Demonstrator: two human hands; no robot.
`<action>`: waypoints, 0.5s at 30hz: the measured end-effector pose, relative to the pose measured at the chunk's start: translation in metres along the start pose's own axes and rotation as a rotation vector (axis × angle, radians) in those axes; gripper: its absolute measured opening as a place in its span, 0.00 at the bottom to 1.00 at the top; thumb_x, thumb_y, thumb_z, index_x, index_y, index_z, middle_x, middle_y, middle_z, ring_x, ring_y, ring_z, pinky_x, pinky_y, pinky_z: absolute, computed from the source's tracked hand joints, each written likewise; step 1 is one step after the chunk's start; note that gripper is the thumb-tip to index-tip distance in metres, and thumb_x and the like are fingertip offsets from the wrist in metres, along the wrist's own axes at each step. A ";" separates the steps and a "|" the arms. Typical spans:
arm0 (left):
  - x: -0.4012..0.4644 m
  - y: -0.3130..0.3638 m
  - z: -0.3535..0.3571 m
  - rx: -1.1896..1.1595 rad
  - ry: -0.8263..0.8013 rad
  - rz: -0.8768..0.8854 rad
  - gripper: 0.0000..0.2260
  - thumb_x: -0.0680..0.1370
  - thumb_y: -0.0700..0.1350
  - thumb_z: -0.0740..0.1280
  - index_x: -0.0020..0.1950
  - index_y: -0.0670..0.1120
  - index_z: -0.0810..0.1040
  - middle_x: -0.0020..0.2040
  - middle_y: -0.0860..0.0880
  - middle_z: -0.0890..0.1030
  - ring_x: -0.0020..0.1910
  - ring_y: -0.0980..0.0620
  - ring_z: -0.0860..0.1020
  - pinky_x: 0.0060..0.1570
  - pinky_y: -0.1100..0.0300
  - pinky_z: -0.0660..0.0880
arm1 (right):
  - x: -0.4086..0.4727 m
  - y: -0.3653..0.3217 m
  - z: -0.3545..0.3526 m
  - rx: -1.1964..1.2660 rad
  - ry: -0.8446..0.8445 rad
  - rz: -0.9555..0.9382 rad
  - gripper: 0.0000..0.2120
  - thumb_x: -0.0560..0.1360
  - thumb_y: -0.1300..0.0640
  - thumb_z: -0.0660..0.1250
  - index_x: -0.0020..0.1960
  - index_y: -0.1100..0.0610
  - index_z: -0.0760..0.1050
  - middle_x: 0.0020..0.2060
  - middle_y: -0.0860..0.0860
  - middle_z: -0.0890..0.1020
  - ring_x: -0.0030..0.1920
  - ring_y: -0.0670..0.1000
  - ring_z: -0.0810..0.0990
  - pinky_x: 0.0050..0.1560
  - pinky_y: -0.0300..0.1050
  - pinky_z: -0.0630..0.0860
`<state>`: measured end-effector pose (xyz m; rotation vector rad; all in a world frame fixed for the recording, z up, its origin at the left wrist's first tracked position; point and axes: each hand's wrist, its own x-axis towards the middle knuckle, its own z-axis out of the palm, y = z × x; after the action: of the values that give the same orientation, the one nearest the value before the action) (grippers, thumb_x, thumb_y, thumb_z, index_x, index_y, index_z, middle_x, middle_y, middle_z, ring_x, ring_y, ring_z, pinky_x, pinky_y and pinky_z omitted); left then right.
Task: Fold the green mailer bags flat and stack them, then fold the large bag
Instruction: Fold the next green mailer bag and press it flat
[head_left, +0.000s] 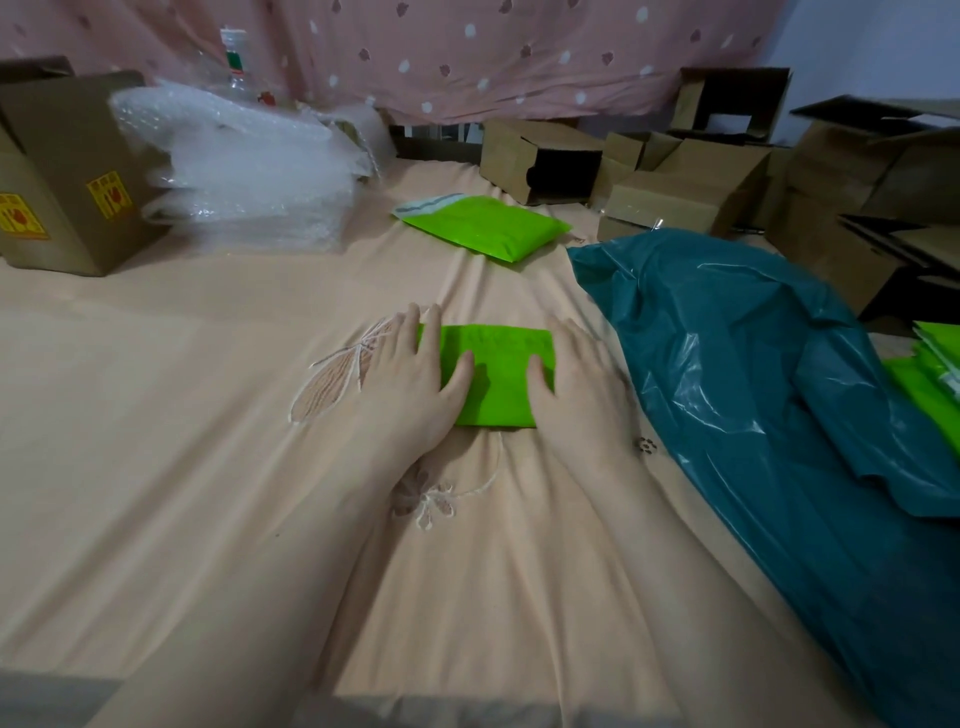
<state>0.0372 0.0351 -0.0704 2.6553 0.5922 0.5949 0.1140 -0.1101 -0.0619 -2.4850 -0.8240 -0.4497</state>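
The yellow stickers (106, 195) on the cardboard box (62, 171) carry red marks too blurred to read.

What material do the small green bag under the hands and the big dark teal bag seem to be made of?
Green mailer bag: probably thin plastic film, matte, holding a flat crease. Large teal bag: likely glossy plastic film, with bright highlights and sharp crinkles.

Dim, soft indoor light with faint shadows, mild glare on the teal bag (753, 364), blurred, wide-angle-curved edges.
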 end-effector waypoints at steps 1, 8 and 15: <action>0.000 -0.001 0.000 0.006 -0.012 -0.025 0.30 0.79 0.60 0.50 0.77 0.45 0.51 0.77 0.44 0.55 0.76 0.46 0.51 0.73 0.54 0.48 | 0.000 0.005 -0.001 0.027 -0.034 0.085 0.24 0.79 0.49 0.54 0.73 0.57 0.60 0.69 0.57 0.70 0.68 0.58 0.67 0.64 0.54 0.68; 0.000 0.002 0.003 -0.150 -0.056 -0.013 0.29 0.80 0.55 0.57 0.77 0.46 0.52 0.75 0.42 0.60 0.75 0.44 0.54 0.72 0.54 0.50 | 0.001 0.008 0.003 0.253 -0.063 0.148 0.26 0.76 0.47 0.59 0.70 0.55 0.58 0.60 0.59 0.75 0.58 0.60 0.74 0.56 0.56 0.74; 0.002 0.005 -0.001 -0.423 0.119 -0.020 0.29 0.79 0.47 0.61 0.76 0.48 0.53 0.74 0.46 0.60 0.72 0.51 0.60 0.64 0.65 0.55 | 0.003 0.002 -0.007 0.746 0.091 0.213 0.28 0.69 0.55 0.71 0.64 0.49 0.61 0.61 0.53 0.74 0.59 0.53 0.75 0.59 0.53 0.73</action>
<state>0.0393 0.0321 -0.0666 2.2272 0.4644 0.7809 0.1162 -0.1140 -0.0557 -1.8123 -0.5451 -0.1345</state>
